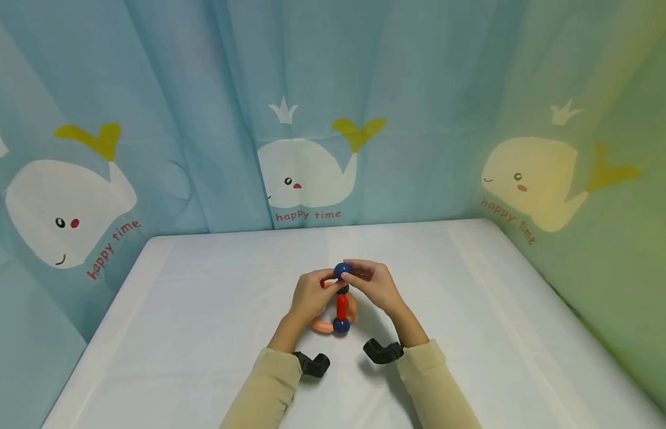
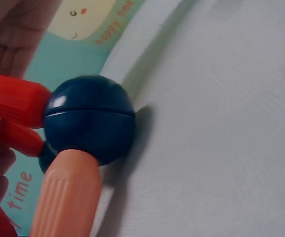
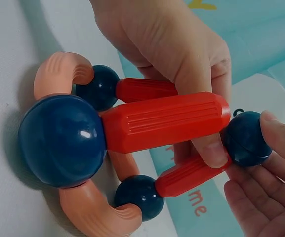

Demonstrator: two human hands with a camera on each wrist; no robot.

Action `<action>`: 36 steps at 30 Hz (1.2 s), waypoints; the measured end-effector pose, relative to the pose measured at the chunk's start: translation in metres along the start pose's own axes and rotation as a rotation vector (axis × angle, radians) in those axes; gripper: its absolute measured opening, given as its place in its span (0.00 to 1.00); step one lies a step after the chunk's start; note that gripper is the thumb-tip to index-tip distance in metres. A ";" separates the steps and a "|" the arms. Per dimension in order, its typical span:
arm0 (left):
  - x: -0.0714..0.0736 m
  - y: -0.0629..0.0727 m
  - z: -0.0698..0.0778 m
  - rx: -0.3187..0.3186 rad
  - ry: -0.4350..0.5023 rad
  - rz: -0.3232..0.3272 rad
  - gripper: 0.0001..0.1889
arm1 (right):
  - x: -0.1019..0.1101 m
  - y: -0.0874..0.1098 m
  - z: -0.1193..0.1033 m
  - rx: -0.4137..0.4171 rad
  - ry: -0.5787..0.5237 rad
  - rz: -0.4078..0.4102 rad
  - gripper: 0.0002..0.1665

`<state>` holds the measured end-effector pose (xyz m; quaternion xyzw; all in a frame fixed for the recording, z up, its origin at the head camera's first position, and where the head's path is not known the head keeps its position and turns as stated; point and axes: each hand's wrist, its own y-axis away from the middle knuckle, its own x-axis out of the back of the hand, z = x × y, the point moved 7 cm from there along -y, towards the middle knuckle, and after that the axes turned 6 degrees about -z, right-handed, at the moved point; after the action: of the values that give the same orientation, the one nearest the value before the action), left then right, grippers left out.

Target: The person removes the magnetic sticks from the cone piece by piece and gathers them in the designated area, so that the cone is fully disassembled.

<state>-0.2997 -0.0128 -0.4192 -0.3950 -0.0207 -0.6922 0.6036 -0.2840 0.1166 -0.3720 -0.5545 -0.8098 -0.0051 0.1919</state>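
One whale print, leftmost: white with a yellow tail, on the blue curtain, beyond and left of both hands.
Left sleeve: beige, behind the left hand.
Centre whale print: on the curtain, straight beyond the hands.
Left hand: grasping; thumb laid across the upper part of the red rods.
Left wrist unit: black, at the inner side of the left wrist.
Curved peach rods: below the hands, linking the base balls into a ring.
Base balls: three, blue, on the white tabletop under the hands.
Red rods: three, one rising from each base ball, converging toward the left thumb.
Top ball: blue, between the two hands, beside the upper rod ends; I cannot tell which rods it touches.
Right hand: pinching the top ball between thumb and fingers.
Right wrist unit: black, at the inner side of the right wrist.
Right sleeve: beige, behind the right hand.
Right whale print: cream-toned, beyond and right of both hands.
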 end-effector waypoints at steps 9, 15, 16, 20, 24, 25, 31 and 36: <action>0.001 -0.001 0.003 -0.031 0.042 0.051 0.13 | -0.001 0.002 -0.002 0.028 0.008 0.008 0.20; 0.001 -0.003 0.002 -0.011 0.089 0.030 0.11 | -0.001 0.002 -0.001 0.021 0.007 -0.003 0.20; 0.000 -0.003 0.002 -0.011 0.093 0.026 0.11 | -0.001 0.002 0.000 0.015 0.005 -0.002 0.20; -0.001 -0.004 0.001 -0.005 0.122 0.012 0.10 | 0.003 0.001 0.005 -0.019 -0.036 0.011 0.20; -0.001 -0.006 0.000 0.006 0.140 0.010 0.10 | 0.008 0.000 0.008 -0.040 -0.089 0.038 0.20; -0.001 -0.006 0.000 0.015 0.140 0.007 0.10 | 0.009 0.001 0.007 -0.041 -0.089 0.054 0.21; -0.003 -0.005 -0.003 0.066 0.138 -0.006 0.12 | 0.024 0.002 0.013 -0.035 -0.087 0.153 0.21; -0.004 -0.004 -0.005 0.078 0.158 -0.005 0.11 | 0.035 -0.001 0.039 -0.044 -0.095 0.199 0.23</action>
<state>-0.3059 -0.0106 -0.4229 -0.3155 -0.0011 -0.7213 0.6166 -0.3078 0.1559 -0.3966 -0.6359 -0.7585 0.0226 0.1408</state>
